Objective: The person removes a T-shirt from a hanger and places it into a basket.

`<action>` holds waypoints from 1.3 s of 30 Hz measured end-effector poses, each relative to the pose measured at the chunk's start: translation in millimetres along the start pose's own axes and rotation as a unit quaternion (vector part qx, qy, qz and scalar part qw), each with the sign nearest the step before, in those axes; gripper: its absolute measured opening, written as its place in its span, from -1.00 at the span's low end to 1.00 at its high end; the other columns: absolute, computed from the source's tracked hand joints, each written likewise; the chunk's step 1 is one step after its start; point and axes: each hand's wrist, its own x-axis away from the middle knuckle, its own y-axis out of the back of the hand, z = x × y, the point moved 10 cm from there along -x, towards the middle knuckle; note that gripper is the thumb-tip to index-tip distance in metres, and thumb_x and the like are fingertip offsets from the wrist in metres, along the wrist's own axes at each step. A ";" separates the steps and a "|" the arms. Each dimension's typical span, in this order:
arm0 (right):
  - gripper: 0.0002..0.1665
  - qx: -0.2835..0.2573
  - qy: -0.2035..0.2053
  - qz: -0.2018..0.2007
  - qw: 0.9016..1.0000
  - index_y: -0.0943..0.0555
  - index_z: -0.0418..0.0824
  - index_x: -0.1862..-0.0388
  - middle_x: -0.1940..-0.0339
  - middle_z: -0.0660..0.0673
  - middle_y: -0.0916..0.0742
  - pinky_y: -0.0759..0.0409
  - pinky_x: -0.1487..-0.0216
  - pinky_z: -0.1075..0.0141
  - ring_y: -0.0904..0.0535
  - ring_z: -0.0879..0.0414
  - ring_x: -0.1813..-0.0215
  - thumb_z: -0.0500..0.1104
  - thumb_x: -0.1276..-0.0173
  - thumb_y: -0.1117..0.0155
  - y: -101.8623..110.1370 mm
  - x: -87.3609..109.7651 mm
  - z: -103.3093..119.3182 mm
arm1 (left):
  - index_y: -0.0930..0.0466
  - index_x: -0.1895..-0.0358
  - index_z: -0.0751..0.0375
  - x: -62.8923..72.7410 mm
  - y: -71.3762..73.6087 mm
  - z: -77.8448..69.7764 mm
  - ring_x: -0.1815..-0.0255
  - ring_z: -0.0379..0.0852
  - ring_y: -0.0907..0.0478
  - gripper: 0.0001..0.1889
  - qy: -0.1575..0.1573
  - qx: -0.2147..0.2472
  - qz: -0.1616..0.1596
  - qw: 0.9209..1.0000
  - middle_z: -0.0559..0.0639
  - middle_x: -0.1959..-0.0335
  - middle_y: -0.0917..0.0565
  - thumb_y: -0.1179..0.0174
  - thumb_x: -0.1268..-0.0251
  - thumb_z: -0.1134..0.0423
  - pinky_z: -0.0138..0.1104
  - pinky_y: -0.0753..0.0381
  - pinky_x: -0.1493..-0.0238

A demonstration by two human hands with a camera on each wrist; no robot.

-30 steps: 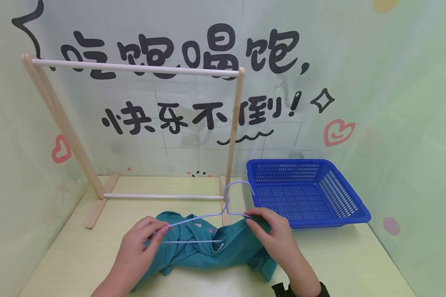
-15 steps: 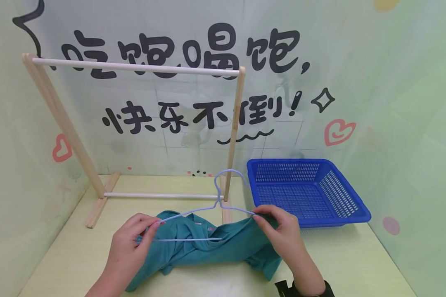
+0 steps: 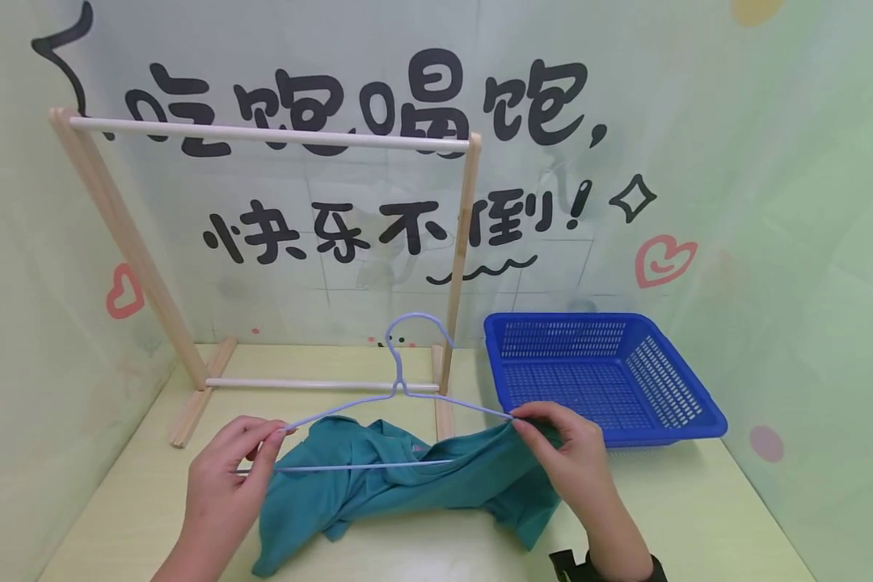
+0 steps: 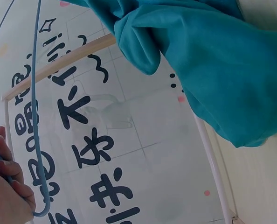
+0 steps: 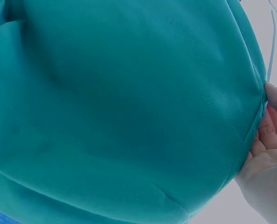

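A light purple clothes hanger (image 3: 398, 388) is held level between both hands, its hook up. My left hand (image 3: 225, 469) pinches the hanger's left arm near its end; in the left wrist view that hand (image 4: 8, 186) grips the bare wire corner. My right hand (image 3: 571, 461) pinches the right arm together with the edge of a teal garment (image 3: 407, 485), as the right wrist view shows where cloth and wire meet at the thumb. The hanger's right end is hidden inside the garment. The left part of the garment lies bunched on the table, behind and below the bottom bar.
A wooden rack with a white top rail (image 3: 269, 133) stands at the back left. To the right, a blue plastic basket (image 3: 604, 436) sits on the pale table (image 3: 706, 517). A printed backdrop (image 3: 698, 105) encloses the table.
Both hands have moved apart, the left further left and the right slightly right. The hanger has shifted left and its hook has risen. More of the right arm slid into the garment.
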 end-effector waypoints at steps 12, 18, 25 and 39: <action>-0.83 -0.043 -0.034 -0.014 0.998 -0.68 -0.19 0.24 0.31 -0.04 -0.74 -0.57 0.15 0.55 -0.62 0.29 0.22 -0.38 -0.21 -0.30 10.8 1.6 -12.3 | -0.73 0.28 0.24 -1.2 11.3 13.0 0.40 -0.42 -0.33 -0.89 0.052 -0.025 -0.013 0.998 -0.11 0.37 -0.58 -0.26 -0.16 0.45 -0.65 -0.41 0.59; -0.84 -0.070 -0.053 -0.030 0.996 -0.67 -0.26 0.23 0.31 0.05 -0.73 -0.59 0.21 0.52 -0.60 0.29 0.25 -0.41 -0.21 -0.29 16.5 1.6 -19.2 | -0.72 0.27 0.26 -1.6 18.0 13.6 0.41 -0.43 -0.34 -0.87 0.046 -0.016 -0.028 0.998 -0.11 0.37 -0.58 -0.26 -0.14 0.48 -0.67 -0.41 0.54; -0.84 -0.101 -0.084 -0.060 0.990 -0.64 -0.37 0.20 0.33 0.12 -0.73 -0.60 0.25 0.50 -0.61 0.27 0.30 -0.43 -0.22 -0.27 29.8 2.0 -27.3 | -0.72 0.27 0.31 -3.5 25.3 10.6 0.43 -0.43 -0.36 -0.85 0.023 0.012 -0.047 0.999 -0.12 0.39 -0.59 -0.25 -0.12 0.54 -0.66 -0.39 0.57; -0.81 -0.124 -0.127 -0.063 0.982 -0.64 -0.42 0.18 0.32 0.09 -0.75 -0.62 0.22 0.47 -0.64 0.26 0.28 -0.41 -0.20 -0.30 31.3 1.2 -36.3 | -0.72 0.27 0.33 -5.3 31.3 13.2 0.40 -0.43 -0.37 -0.85 0.033 0.016 -0.062 0.997 -0.29 0.36 -0.56 -0.24 -0.12 0.56 -0.69 -0.38 0.50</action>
